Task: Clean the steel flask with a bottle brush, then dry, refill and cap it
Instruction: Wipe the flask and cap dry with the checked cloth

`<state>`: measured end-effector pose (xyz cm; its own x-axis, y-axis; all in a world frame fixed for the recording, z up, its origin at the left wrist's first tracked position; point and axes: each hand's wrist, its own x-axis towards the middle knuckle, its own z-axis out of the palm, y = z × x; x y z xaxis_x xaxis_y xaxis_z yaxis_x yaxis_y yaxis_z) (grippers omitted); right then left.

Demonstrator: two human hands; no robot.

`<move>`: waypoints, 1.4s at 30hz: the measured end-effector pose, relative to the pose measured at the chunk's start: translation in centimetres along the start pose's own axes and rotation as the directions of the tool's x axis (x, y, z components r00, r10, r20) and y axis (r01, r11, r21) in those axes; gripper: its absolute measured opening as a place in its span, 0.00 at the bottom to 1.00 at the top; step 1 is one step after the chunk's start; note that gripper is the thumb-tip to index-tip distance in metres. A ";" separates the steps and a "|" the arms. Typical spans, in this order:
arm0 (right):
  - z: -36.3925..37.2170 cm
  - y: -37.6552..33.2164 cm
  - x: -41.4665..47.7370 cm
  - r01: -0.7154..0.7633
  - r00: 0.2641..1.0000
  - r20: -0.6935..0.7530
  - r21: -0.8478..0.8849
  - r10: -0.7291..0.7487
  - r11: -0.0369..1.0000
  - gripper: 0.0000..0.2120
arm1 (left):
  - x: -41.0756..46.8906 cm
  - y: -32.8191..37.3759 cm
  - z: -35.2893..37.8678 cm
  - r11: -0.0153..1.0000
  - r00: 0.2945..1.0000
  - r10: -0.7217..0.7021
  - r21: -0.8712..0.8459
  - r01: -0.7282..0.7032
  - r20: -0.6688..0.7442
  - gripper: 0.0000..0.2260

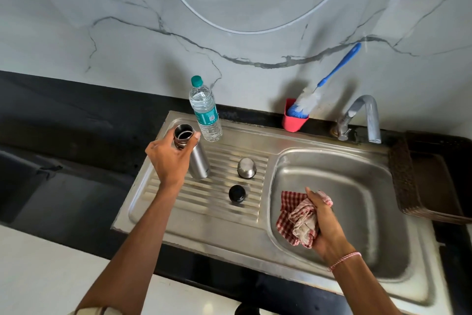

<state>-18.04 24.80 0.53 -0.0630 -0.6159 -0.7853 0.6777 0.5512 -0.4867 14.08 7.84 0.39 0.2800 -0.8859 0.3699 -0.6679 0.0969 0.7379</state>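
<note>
- Flask (200, 164), uncapped, gripped at the neck by left hand (168, 158); ribbed drainer (204, 212) could let it topple.
- Right hand (327, 225) clutches cloth (293, 222) over sink (357, 161).

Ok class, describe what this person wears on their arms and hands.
Both forearms are bare. The right hand has a thin pink-and-white thread band round its wrist. The left hand wears nothing; a beige sleeve edge shows at the bottom.

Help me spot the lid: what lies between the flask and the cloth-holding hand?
In the head view, a steel cup and a black lid stand on the drainboard between flask and right hand.
</note>
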 end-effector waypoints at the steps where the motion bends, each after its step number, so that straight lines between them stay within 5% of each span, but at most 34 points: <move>1: 0.2 0.0 0.1 0.000 1.000 0.001 -0.003 0.000 1.000 0.33 | 0.0 -0.4 0.2 1.000 1.000 -0.012 -0.005 0.012 0.003 0.26; 16: 2.4 0.5 1.1 0.000 0.999 -0.043 0.017 0.001 1.000 0.23 | -0.4 -1.2 1.1 0.987 0.992 -0.126 -0.102 0.126 0.012 0.23; 22: 2.2 0.4 1.2 0.004 1.000 -0.017 0.033 -0.003 0.999 0.22 | -0.9 -0.7 0.8 0.987 0.989 -0.124 -0.090 0.131 0.085 0.34; 24: 2.0 0.4 1.2 -0.002 1.000 0.003 0.055 0.001 0.999 0.23 | -2.2 -0.2 0.5 0.991 0.993 -0.119 0.060 0.119 0.001 0.40; 27: 1.4 0.5 1.5 -0.003 1.000 0.007 0.072 0.003 0.997 0.26 | -6.7 1.2 0.4 0.989 0.979 0.057 0.143 -0.029 -0.195 0.25; 30: 0.5 0.6 1.8 -0.001 1.000 0.002 0.086 0.001 0.996 0.27 | -12.1 1.0 2.3 0.974 0.968 0.189 0.097 -0.207 0.168 0.16; 33: -0.7 0.8 1.8 -0.004 1.000 -0.020 0.075 0.006 0.997 0.30 | -15.6 -0.5 5.6 0.938 0.840 -0.029 0.304 -0.164 0.541 0.35; 36: -1.9 1.2 1.5 -0.009 0.999 -0.053 0.042 0.011 0.999 0.29 | -16.9 -1.5 8.0 0.910 0.774 -0.203 0.407 -0.076 0.600 0.45; 42: -4.1 1.2 0.3 0.000 0.992 -0.126 0.075 0.010 0.997 0.32 | -15.8 -1.8 9.6 0.951 0.808 -0.205 0.309 0.030 0.553 0.30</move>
<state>-20.24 27.56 -1.87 -0.1484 -0.5342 -0.8322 0.7311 0.5074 -0.4561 4.26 17.30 -12.21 -0.0181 -0.9862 -0.1646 -0.8393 -0.0745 0.5385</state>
